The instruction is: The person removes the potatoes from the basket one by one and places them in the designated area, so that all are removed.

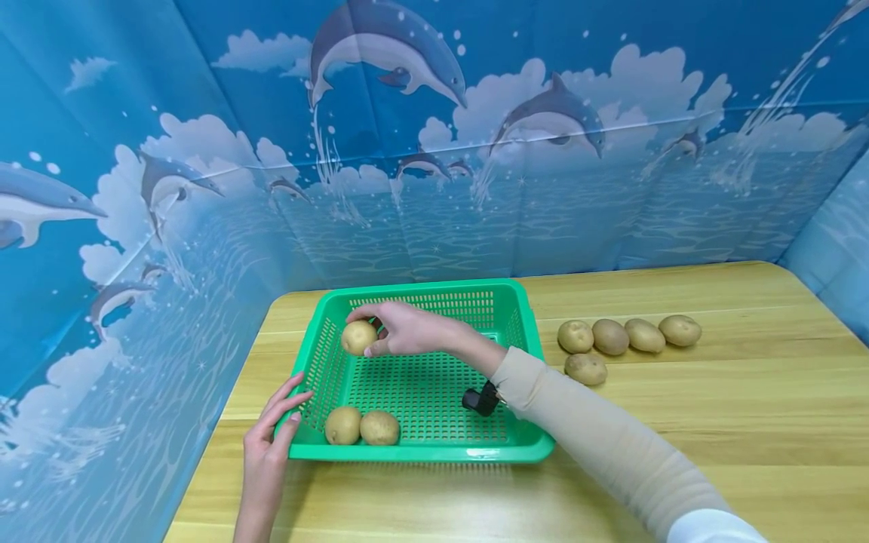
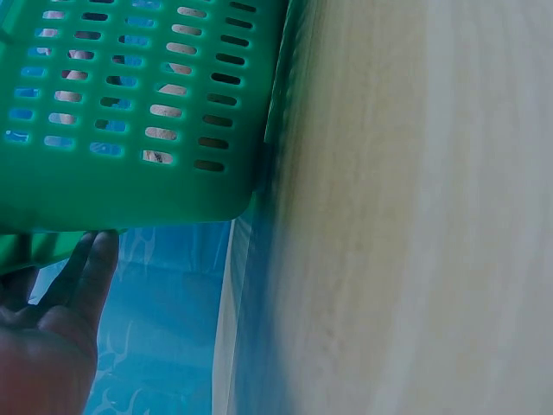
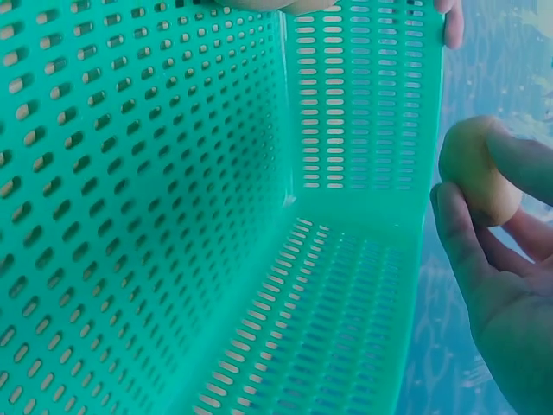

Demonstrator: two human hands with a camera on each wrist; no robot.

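Observation:
My right hand (image 1: 407,330) pinches a potato (image 1: 358,338) between thumb and fingers over the far left part of a green plastic basket (image 1: 434,452). In the right wrist view, the held potato (image 3: 478,169) shows beyond the basket's rim, with fingers on both sides of it. My left hand (image 1: 268,437) holds the basket's left rim near the front corner. The left wrist view has fingers (image 2: 93,272) of that hand up against the rim's underside. Inside the basket, two potatoes (image 1: 342,426) lie side by side at the front left.
On the wooden table (image 1: 713,422), right of the basket, several potatoes (image 1: 645,335) form a row, with one more potato (image 1: 586,369) in front of it. A blue dolphin-print curtain (image 1: 441,211) encloses the table's back and sides. A black device (image 1: 480,398) sits at my right wrist.

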